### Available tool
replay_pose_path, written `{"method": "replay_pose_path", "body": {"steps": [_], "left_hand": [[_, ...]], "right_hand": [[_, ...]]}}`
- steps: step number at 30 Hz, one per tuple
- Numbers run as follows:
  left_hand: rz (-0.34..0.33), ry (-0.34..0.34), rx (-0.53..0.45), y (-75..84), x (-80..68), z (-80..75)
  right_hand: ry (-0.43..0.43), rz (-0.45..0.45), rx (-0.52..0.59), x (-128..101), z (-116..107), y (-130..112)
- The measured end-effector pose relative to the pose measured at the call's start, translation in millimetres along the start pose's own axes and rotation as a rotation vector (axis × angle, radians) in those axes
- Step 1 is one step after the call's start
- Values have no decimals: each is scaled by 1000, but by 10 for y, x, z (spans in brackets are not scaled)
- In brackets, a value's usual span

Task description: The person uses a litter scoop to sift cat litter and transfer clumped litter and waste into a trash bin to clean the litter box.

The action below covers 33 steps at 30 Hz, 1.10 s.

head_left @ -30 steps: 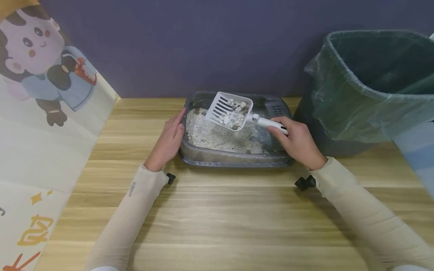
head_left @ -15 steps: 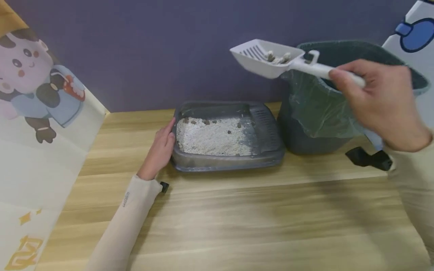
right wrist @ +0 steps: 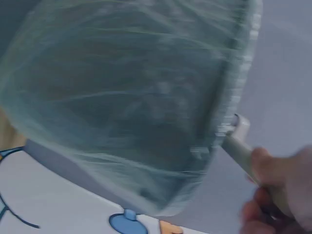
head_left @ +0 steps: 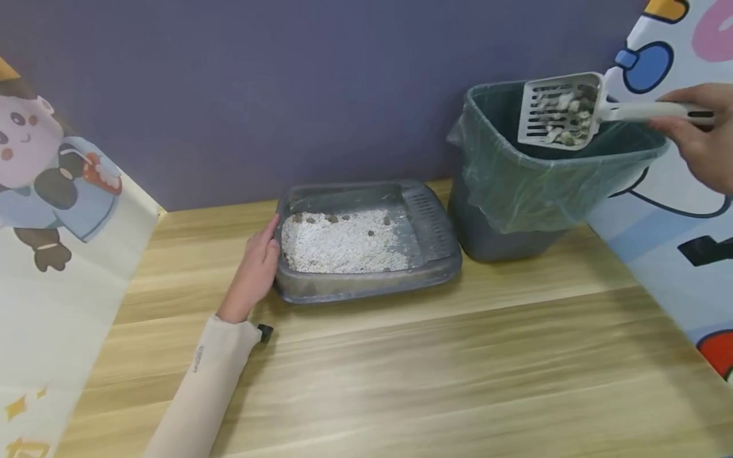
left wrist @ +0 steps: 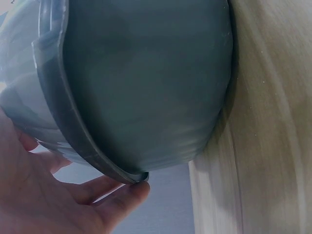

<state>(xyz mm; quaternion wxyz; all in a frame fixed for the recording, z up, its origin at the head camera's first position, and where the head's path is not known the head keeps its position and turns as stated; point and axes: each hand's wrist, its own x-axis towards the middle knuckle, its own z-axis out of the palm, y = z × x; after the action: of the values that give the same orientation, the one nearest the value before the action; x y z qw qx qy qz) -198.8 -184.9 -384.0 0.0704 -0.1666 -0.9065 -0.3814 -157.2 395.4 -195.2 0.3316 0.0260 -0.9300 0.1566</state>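
My right hand [head_left: 701,133] grips the handle of a white slotted litter scoop [head_left: 597,86], which holds whitish and brown clumps [head_left: 567,117]. The scoop's head is over the mouth of a bin [head_left: 498,235] with a clear liner [head_left: 515,197]. In the right wrist view the bin hides the scoop's head; fingers and handle show beside the rim. At the left, my left hand [head_left: 254,273] rests with straight fingers against the side of a dark grey litter box [head_left: 355,289]. Its fingertips touch the box's rim in the left wrist view [left wrist: 129,192]. Pale litter [head_left: 343,245] with several brown lumps lies inside.
The box and bin stand side by side on a wood-grain table [head_left: 401,369], close to a dark purple wall [head_left: 286,95]. Cartoon-printed panels border it at left [head_left: 69,210] and right [head_left: 658,203]. The bin's rim rises well above the box.
My right hand has lifted the loaded scoop from over the litter box and carried it right, over the bin. My left hand stays at the box. The head view has swung right.
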Motion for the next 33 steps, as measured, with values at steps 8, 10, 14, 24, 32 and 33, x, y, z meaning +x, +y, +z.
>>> {"method": "replay_pose_path", "body": {"steps": [8,10,14,24,32,33], "left_hand": [[-16,16,-5,-30,-17,-29],[-17,23,-5,-42,-16,-58],[-21,34,2,-90,-42,-138],[-41,69,3,-130,-207,-305],[-50,86,-12,72,-171,-243],[-54,86,-13,99,-169,-229]], "right_hand": [[70,59,17,-12,93,-78],[90,66,25,25,108,-130],[131,149,51,49,131,-337],[101,-441,205,-135,359,-1531],[-538,-563,208,-202,1086,-1921],[-594,-566,206,-177,1145,-1909]]}}
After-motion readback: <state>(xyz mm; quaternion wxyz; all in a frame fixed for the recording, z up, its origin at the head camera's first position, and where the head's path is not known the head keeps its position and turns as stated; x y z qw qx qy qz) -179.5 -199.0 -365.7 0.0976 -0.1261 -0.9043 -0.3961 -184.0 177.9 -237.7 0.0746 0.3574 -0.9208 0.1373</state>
